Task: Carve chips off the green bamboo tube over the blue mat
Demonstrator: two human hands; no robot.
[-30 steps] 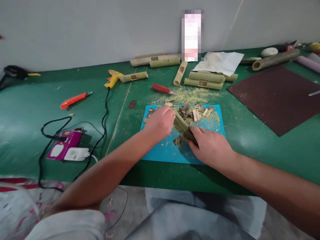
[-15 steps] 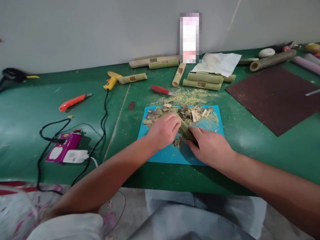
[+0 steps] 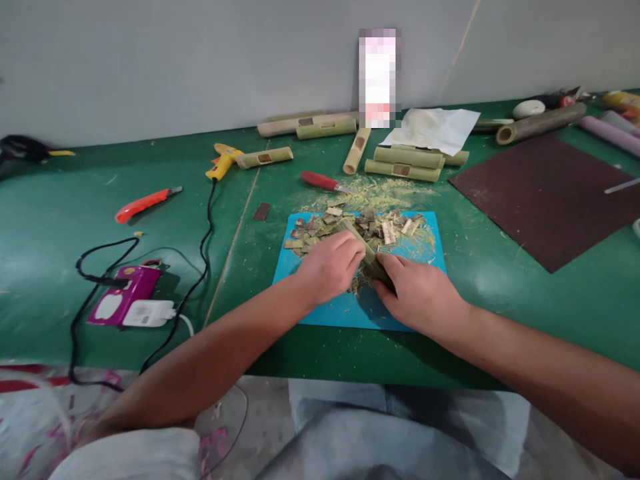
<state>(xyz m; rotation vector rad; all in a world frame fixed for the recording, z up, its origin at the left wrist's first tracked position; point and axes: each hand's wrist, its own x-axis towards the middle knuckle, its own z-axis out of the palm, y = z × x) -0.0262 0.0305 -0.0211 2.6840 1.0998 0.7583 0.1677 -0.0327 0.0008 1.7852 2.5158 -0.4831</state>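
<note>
Bamboo piece (image 3: 369,257) lies tilted over the blue mat (image 3: 330,310), held at both ends. Left hand (image 3: 330,267) curls over its upper end, fingers closed on it; whether a tool sits in that fist cannot be told. Right hand (image 3: 423,293) grips the lower end, fingers wrapped around it, thumb along the top.

Chips (image 3: 350,223), small cut bamboo bits, heaped along the mat's far edge, just beyond the hands. Pale shavings (image 3: 380,190) spread past the mat onto the green table (image 3: 50,233).

Red knife (image 3: 323,181) lies beyond the mat, near the shavings. Orange cutter (image 3: 145,202) well to the left. Yellow glue gun (image 3: 223,160) at back left, its black cord running down toward a purple box (image 3: 125,293) and white plug (image 3: 147,312). Bamboo tubes (image 3: 405,163) stacked at back centre, more against the wall. White paper (image 3: 433,128) behind them. Brown sheet (image 3: 550,193) at right, well apart from the mat.
</note>
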